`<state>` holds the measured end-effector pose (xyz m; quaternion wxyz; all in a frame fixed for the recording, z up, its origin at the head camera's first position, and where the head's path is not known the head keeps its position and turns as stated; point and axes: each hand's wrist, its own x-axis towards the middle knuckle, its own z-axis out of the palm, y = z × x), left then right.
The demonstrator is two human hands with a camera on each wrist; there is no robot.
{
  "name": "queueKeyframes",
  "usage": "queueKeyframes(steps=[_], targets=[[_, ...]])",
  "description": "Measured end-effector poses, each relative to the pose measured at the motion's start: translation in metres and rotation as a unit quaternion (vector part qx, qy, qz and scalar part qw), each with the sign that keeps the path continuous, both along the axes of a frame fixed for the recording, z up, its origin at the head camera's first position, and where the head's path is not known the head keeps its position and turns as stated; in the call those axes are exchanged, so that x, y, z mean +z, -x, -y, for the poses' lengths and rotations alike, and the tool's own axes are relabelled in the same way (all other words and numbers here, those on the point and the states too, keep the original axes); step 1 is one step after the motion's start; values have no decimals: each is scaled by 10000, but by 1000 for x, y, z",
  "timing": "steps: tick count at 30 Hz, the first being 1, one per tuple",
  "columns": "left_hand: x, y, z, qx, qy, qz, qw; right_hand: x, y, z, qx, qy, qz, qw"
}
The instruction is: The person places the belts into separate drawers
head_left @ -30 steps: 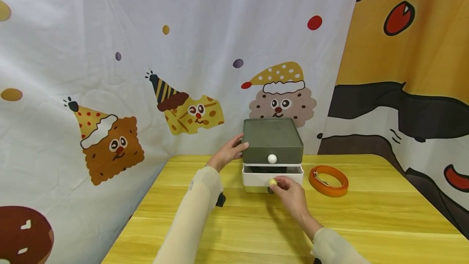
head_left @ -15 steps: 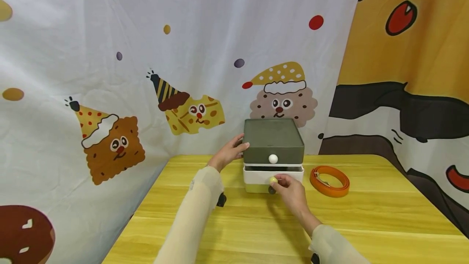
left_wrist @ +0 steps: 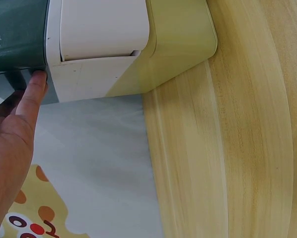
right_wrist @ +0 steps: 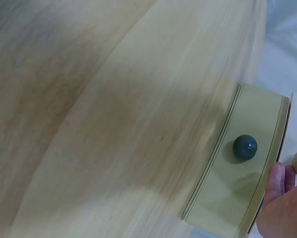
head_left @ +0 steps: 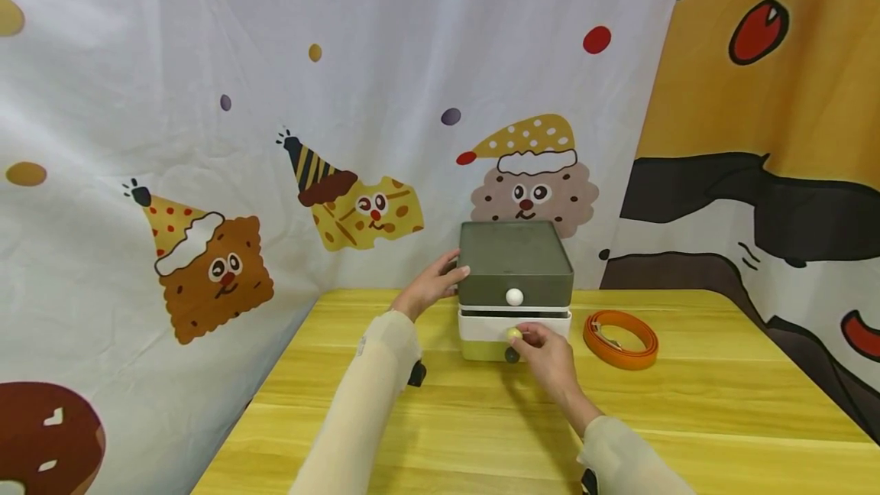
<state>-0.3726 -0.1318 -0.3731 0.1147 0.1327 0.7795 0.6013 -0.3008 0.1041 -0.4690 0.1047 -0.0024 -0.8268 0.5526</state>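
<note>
- Left hand: same spot as a second ago, at the left side of the small drawer box. Its fingers lie fairly straight – not curled round anything – and touch the side of the dark green top section.
- Drawer box: near the far edge of the table, in front of the printed curtain, where it also stood before. The white knob sits on the green section.
- White drawer: this is the real change. A second ago its inside showed through a wide gap; now it is much further in, with only a thin dark slit above its front (not quite flush yet).
- Black knob: on the pale yellow bottom section, just under the drawer, and less covered by the hand than earlier.
- Right hand: clamped on the yellow knob of the white drawer, thumb and fingers pinched together on it. It has moved in along with the drawer.
- Orange belt: coiled on the table to the right of the box, unchanged.
</note>
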Motion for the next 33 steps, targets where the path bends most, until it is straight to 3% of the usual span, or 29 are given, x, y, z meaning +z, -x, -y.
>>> queueKeyframes(steps=[33], targets=[[1,1,0,65,97,63,9999,4,7,-2,104,40,163,9998]])
